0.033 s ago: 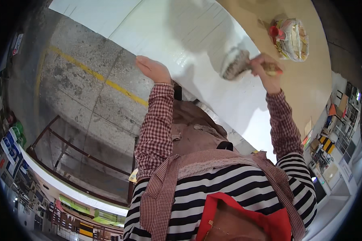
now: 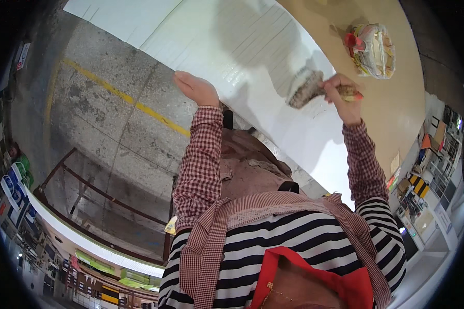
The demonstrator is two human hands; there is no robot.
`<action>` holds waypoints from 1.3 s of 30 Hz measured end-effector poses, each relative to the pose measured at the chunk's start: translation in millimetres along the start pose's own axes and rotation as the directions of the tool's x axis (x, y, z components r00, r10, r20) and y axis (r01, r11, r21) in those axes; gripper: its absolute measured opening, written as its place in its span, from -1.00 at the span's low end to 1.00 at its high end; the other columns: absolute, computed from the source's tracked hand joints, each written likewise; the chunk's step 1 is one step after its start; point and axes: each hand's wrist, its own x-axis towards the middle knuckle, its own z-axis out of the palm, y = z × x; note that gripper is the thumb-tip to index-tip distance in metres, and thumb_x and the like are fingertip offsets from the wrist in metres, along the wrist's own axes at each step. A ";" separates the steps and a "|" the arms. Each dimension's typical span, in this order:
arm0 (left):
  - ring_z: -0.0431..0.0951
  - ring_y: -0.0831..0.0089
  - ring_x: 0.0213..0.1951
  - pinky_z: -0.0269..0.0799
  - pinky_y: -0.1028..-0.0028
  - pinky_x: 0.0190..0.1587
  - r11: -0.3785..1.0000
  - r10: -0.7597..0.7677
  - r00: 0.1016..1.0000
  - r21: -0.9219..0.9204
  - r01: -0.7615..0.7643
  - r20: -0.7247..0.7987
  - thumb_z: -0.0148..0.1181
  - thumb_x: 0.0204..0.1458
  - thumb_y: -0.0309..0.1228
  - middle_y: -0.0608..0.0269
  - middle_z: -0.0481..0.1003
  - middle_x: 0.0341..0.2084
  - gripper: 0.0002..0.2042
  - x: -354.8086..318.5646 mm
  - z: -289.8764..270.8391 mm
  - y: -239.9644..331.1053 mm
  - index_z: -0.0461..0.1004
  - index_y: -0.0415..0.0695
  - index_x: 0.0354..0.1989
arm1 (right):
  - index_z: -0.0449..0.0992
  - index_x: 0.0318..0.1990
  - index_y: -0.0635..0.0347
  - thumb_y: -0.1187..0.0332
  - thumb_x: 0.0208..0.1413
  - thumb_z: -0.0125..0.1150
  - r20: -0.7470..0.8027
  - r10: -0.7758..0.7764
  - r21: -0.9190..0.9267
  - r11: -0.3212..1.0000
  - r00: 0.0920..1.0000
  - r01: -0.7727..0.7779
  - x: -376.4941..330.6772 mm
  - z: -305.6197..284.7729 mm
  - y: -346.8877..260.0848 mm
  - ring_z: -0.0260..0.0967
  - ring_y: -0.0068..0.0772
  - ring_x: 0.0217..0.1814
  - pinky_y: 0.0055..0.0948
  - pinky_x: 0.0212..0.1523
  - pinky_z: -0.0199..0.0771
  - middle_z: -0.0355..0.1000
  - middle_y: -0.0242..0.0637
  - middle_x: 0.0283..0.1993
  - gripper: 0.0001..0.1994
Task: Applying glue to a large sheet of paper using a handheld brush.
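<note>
My right hand [image 2: 344, 96] is closed round the handle of a wide brush [image 2: 307, 88] with pale, clotted bristles. The bristles are over the white sheets [image 2: 273, 46], which show fine parallel lines and a wet shine. Their contact with the surface is hard to make out. At the sheets' near left edge, my left hand [image 2: 197, 89] lies with fingers stretched out and together, with nothing visible in it. To the right of the brush stands a plastic-lined tub [image 2: 380, 51] of pale material, with a red cup-like piece [image 2: 352, 41] at its rim.
The tub stands on a tan board [image 2: 402, 103] that borders the white sheets. A brown metal frame [image 2: 108, 190] stands to my left on the concrete floor [image 2: 108, 108], which has a yellow line [image 2: 108, 88]. A person [image 2: 16, 154] is at the far left. Shelving [image 2: 438, 159] lines the right.
My right hand and the brush have shifted slightly to the right. The left hand and the tub have stayed where they were.
</note>
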 end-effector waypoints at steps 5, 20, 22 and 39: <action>0.26 0.23 0.06 0.16 0.36 0.17 0.997 -0.077 0.995 0.022 0.076 0.067 -0.38 0.33 -0.10 -0.09 0.24 0.04 -0.46 -26.6 -12.7 3.9 0.13 -0.43 0.14 | 0.48 -0.47 0.30 0.56 -0.04 0.30 -0.087 -0.247 -0.144 0.962 0.965 0.233 10.2 40.1 -30.3 0.38 -0.65 -0.44 -0.61 -0.35 0.40 0.44 -0.38 -0.51 -0.91; 0.16 0.02 0.27 0.01 0.26 0.30 0.994 -0.100 0.987 -0.025 0.104 0.127 -0.40 0.33 -0.08 -0.36 0.04 0.27 -0.36 -189.9 -27.0 -56.8 -0.03 -0.53 0.26 | 0.42 -0.48 0.29 0.65 0.04 0.13 0.008 -0.101 -0.007 0.995 0.995 0.101 -163.0 -76.9 78.7 0.41 -0.51 -0.34 -0.54 -0.29 0.43 0.47 -0.21 -0.32 -0.89; 0.14 0.01 0.28 -0.02 0.27 0.33 0.982 -0.181 0.955 0.091 0.164 0.234 -0.37 0.32 -0.06 -0.36 0.08 0.25 -0.35 -192.6 -31.0 -46.4 0.01 -0.53 0.24 | 0.43 -0.44 0.35 0.58 0.06 0.12 -0.002 -0.030 0.043 0.999 1.000 0.030 -169.9 -94.4 60.5 0.45 -0.47 -0.31 -0.52 -0.28 0.43 0.44 -0.23 -0.35 -0.94; 0.11 -0.11 0.28 0.00 0.24 0.33 0.992 -0.113 0.990 0.057 0.109 0.090 -0.38 0.32 -0.08 -0.41 0.08 0.23 -0.36 -217.7 -20.4 -66.3 0.09 -0.59 0.19 | 0.50 -0.24 0.30 0.32 0.21 0.08 -0.008 -0.196 0.026 0.980 0.981 0.196 -16.8 -29.6 12.0 0.36 -0.61 -0.33 -0.60 -0.28 0.41 0.51 -0.27 -0.20 -0.80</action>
